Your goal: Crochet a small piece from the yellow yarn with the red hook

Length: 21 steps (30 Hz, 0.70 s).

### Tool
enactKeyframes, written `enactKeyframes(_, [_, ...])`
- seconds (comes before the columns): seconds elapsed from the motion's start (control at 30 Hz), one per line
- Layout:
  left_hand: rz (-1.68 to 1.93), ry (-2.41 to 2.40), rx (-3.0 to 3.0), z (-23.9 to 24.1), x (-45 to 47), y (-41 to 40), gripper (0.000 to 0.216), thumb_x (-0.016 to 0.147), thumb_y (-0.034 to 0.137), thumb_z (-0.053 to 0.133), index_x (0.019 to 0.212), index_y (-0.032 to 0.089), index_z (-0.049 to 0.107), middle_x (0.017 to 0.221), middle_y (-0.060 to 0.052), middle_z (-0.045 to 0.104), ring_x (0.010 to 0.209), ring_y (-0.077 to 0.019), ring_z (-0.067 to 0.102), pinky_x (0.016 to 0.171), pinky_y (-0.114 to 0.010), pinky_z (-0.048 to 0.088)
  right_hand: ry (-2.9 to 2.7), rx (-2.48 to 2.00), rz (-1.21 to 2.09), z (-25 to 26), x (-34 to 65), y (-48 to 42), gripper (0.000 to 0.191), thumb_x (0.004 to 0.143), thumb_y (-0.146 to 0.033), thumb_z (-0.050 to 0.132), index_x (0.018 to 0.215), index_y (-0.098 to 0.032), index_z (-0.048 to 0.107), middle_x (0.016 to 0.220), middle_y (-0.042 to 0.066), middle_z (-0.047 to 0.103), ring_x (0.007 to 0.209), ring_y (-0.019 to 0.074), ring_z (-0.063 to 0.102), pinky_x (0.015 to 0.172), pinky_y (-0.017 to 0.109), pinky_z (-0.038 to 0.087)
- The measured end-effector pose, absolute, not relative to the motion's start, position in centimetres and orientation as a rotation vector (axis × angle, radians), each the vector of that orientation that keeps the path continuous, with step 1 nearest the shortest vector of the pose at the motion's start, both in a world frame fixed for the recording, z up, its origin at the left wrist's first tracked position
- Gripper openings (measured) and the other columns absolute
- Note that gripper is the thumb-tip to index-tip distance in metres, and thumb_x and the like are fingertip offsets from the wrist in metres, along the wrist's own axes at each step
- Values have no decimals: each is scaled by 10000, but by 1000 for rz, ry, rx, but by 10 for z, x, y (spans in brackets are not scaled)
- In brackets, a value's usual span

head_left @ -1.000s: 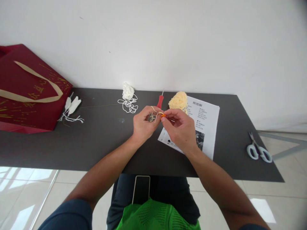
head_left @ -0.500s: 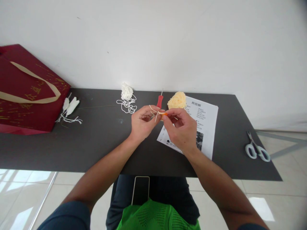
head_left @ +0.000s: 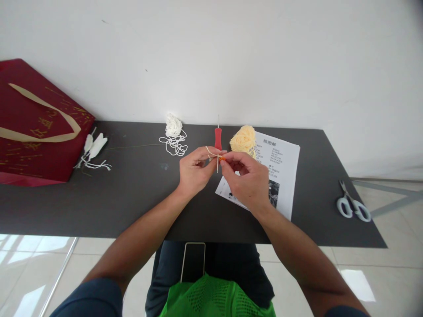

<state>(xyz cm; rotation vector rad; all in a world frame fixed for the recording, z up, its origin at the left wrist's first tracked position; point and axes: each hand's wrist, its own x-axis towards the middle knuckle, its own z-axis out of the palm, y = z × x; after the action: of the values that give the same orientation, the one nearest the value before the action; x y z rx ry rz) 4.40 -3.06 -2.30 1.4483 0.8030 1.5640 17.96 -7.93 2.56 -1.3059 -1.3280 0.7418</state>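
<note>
A pale strand of yarn [head_left: 217, 165] loops over the fingers of my left hand [head_left: 194, 171], and its short tail hangs between my hands. Thumb and forefinger of that hand pinch the yarn. My right hand [head_left: 248, 178] is closed on a small orange piece [head_left: 222, 158], mostly covered by the fingers, right against the yarn. Just beyond the fingertips is a red-handled tool [head_left: 218, 138] with a thin metal tip pointing away; its near end is hidden, and I cannot tell whether a hand touches it. A yellow ball of yarn [head_left: 243, 138] sits behind my right hand.
Printed sheets [head_left: 287, 169] lie under my right hand. White yarn [head_left: 173, 127] rests by the wall. At left are a dark red bag [head_left: 36, 119] and white pieces with loose ends [head_left: 96, 146]. Scissors [head_left: 353, 203] lie far right. A phone [head_left: 193, 263] rests on my lap.
The orange piece has moved slightly left, closer to my left fingertips. The yarn tail now hangs straighter. The red-handled tool has turned from a slight tilt to nearly straight away from me.
</note>
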Motion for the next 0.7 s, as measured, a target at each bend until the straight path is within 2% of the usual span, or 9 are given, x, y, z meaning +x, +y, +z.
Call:
enactKeyframes(0.13, [1590, 810, 1513, -23, 43, -31, 150, 830, 247, 826, 978, 249, 799, 957, -45, 812, 904, -174, 783, 858, -300, 618, -1265, -1315, 820, 27, 180, -77, 101, 847, -228, 716, 936, -234, 762, 862, 22, 787, 674, 134, 681, 644, 287, 570])
enactKeyframes(0.3, [1571, 855, 1568, -24, 43, -30, 113, 844, 255, 805, 956, 239, 808, 934, -45, 807, 867, -167, 776, 826, -289, 617, -1180, -1305, 992, 32, 186, -72, 80, 789, -222, 754, 867, -206, 761, 720, 0, 739, 612, 116, 635, 567, 246, 522])
enactKeyframes(0.7, [1571, 845, 1558, -26, 44, -31, 127, 824, 243, 826, 950, 243, 810, 919, -37, 804, 852, -164, 775, 822, -287, 619, -1116, -1263, 1133, 28, 191, -69, 108, 748, -218, 791, 852, -198, 771, 716, -5, 747, 634, 109, 656, 594, 241, 530])
